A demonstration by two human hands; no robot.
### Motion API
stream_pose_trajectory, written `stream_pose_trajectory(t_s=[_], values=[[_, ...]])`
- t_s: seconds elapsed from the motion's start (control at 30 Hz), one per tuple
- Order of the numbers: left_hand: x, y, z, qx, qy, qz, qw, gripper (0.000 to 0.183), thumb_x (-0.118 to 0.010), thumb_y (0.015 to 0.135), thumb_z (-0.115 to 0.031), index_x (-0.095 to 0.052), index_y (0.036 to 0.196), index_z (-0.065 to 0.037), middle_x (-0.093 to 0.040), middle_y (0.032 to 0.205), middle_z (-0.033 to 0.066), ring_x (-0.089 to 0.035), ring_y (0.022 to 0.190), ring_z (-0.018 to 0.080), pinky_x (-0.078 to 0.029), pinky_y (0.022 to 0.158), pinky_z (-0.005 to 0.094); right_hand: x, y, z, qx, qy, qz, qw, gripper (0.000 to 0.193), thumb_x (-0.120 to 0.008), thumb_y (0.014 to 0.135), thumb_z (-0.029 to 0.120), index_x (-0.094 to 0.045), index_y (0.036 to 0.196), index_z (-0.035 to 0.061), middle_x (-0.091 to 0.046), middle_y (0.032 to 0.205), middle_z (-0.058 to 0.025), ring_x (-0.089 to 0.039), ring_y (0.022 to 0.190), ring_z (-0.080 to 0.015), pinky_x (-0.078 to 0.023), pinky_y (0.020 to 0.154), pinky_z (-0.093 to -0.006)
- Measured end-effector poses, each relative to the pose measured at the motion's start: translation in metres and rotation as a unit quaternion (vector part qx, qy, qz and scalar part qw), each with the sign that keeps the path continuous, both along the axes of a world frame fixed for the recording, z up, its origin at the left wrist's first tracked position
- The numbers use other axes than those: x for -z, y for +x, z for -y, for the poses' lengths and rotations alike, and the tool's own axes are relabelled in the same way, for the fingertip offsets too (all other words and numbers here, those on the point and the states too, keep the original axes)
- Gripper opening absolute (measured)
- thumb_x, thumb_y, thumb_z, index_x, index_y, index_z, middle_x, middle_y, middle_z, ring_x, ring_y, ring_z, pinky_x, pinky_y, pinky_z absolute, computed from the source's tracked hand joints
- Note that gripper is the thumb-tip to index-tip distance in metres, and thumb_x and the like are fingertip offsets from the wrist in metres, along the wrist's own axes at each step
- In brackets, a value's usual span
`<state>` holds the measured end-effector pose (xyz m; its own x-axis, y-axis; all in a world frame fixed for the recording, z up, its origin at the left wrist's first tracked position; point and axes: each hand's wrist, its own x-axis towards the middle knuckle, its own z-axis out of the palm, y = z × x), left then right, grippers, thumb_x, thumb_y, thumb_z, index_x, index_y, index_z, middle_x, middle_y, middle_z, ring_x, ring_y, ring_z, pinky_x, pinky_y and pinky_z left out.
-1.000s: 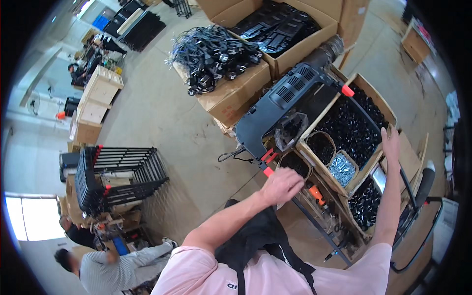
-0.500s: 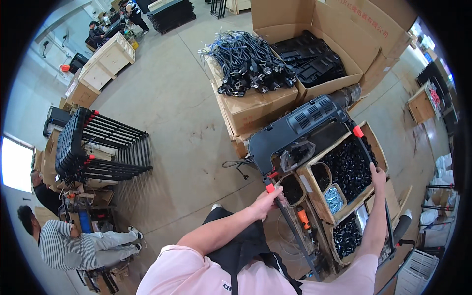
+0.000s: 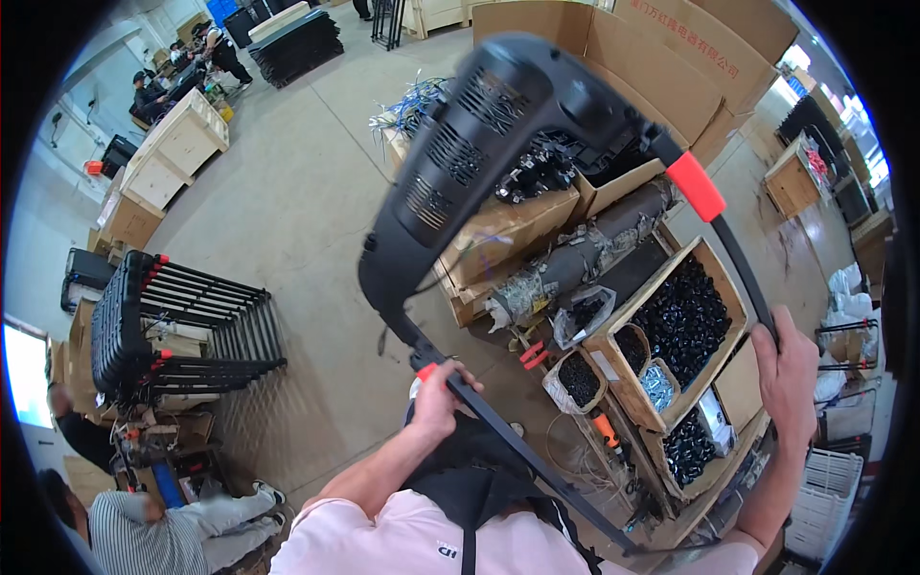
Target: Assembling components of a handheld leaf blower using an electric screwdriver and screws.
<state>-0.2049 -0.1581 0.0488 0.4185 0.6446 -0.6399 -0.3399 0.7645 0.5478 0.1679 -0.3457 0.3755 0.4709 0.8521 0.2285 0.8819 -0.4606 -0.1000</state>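
A black U-shaped frame (image 3: 422, 192) with a curved, vented plastic housing and two long bars is held up and tilted in front of me. My left hand (image 3: 439, 402) is closed around the left bar, just below its red sleeve. My right hand (image 3: 788, 374) grips the right bar, well below the other red sleeve (image 3: 697, 186). The housing is in the air in front of a cardboard box of black power cords (image 3: 537, 172) and hides part of them. Below the frame's opening sits a wooden box (image 3: 661, 426) of small black parts.
Beyond the bench stands a large open carton (image 3: 652, 57). Among the bench's bins lie a wrapped roll (image 3: 575, 254), an orange-handled screwdriver (image 3: 606, 429) and red-handled pliers (image 3: 533, 355). At left, similar frames stand stacked (image 3: 192, 326) near a person in a striped shirt (image 3: 144, 532).
Both hands have raised the frame off the bench. Its housing has come up and left, nearer to me, and now tilts. The wrapped roll beneath is uncovered.
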Motion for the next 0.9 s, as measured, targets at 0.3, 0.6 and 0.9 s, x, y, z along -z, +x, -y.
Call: stream_pose_trajectory(t_s=[0.3,0.6,0.9], values=[[-0.033,-0.08,-0.234,-0.093,0.164,0.005,0.982,0.029,-0.059,0.101,-0.026,-0.062,0.111,0.0,-0.067,0.088,0.0102,-0.069,0.077,0.0258,-0.057,0.076,0.0401,-0.019,-0.18,-0.102,0.057,0.037,-0.041,0.997,0.029,-0.069,0.089,0.007,-0.063,0.117,0.0013,-0.063,0.082,-0.0111,-0.059,0.071,-0.0307,-0.043,0.069,-0.0426],[-0.003,-0.116,-0.431,-0.041,0.3,-0.074,0.95,0.031,-0.073,0.097,-0.018,-0.065,0.122,0.0,-0.075,0.103,0.0107,-0.074,0.096,0.0208,-0.055,0.086,0.0336,0.138,-0.243,-0.197,0.001,0.013,-0.355,0.935,0.026,-0.077,0.084,0.001,-0.063,0.106,0.0049,-0.067,0.099,-0.0053,-0.065,0.089,-0.0163,-0.054,0.082,-0.0331],[0.093,-0.059,-0.573,0.123,0.34,-0.204,0.91,0.024,-0.087,0.084,-0.008,-0.074,0.104,-0.008,-0.073,0.096,-0.0008,-0.064,0.089,0.011,-0.05,0.088,0.0312,0.418,-0.296,-0.261,0.029,0.145,-0.439,0.886,0.03,-0.081,0.084,-0.001,-0.068,0.11,0.0045,-0.072,0.11,-0.0065,-0.068,0.101,-0.0181,-0.054,0.094,-0.0349]])
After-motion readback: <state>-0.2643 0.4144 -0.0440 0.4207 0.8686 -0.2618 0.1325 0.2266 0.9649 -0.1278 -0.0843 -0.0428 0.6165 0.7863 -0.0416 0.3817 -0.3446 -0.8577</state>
